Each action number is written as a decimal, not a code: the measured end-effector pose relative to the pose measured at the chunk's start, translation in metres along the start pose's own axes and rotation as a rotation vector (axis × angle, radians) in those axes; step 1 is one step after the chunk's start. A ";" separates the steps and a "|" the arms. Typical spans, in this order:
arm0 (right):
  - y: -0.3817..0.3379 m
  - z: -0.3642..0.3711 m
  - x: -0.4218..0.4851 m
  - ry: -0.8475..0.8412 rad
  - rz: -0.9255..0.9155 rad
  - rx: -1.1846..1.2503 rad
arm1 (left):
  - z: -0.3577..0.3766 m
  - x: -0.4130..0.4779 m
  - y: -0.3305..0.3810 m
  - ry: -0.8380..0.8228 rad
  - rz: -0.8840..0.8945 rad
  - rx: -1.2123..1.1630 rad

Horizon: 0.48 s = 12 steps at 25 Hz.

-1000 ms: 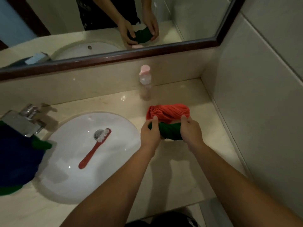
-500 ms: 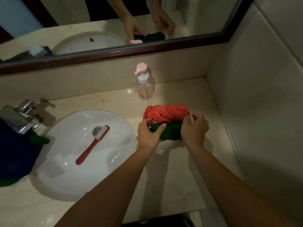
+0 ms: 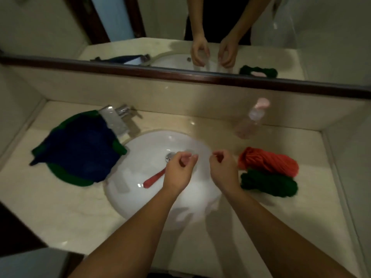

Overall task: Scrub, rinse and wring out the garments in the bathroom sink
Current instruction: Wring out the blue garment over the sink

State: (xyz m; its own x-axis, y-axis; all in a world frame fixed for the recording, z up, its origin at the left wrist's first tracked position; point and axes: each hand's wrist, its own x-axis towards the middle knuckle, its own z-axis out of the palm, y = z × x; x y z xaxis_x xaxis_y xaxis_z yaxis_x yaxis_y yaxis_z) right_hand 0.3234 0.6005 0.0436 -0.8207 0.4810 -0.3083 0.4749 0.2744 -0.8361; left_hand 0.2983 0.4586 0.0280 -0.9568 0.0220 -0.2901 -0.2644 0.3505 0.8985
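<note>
A white oval sink (image 3: 140,189) is set in a cream counter. A red scrub brush (image 3: 153,179) lies in the basin, its head hidden behind my left hand (image 3: 177,173). My right hand (image 3: 224,171) hovers beside it over the basin's right side. Both hands hold nothing, their fingers loosely curled. On the counter right of the sink lie two twisted garments side by side, an orange one (image 3: 269,160) and a dark green one (image 3: 269,183) nearer me. A blue and green garment (image 3: 78,149) is heaped left of the sink.
A chrome faucet (image 3: 116,119) stands behind the sink's left side, partly over the blue heap. A clear pump bottle with a pink top (image 3: 252,121) stands at the backsplash. A wood-framed mirror (image 3: 180,72) runs above. Walls close off the counter at left and right.
Both hands have let go of the green garment, which now lies next to the orange one. They have moved left over the sink. The view has swung left.
</note>
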 end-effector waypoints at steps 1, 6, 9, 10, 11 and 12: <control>-0.009 0.022 -0.006 -0.038 -0.013 -0.026 | -0.022 0.004 -0.010 0.030 -0.010 -0.008; -0.052 0.142 -0.036 -0.177 -0.051 -0.119 | -0.139 0.021 -0.056 0.082 -0.066 -0.057; -0.082 0.212 -0.050 -0.249 -0.065 -0.186 | -0.206 0.037 -0.086 0.100 -0.047 -0.006; -0.094 0.237 -0.054 -0.276 -0.072 -0.220 | -0.229 0.044 -0.096 0.114 -0.048 0.009; -0.105 0.260 -0.058 -0.307 -0.076 -0.258 | -0.251 0.052 -0.107 0.122 -0.051 0.046; -0.114 0.282 -0.060 -0.335 -0.086 -0.292 | -0.270 0.059 -0.117 0.122 -0.043 0.098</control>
State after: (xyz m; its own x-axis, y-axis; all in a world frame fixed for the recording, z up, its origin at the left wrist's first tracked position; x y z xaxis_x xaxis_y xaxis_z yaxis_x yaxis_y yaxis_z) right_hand 0.2294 0.3056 0.0294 -0.8956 0.1638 -0.4136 0.4312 0.5480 -0.7168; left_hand 0.2398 0.1663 -0.0054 -0.9540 -0.1070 -0.2802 -0.2982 0.4388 0.8477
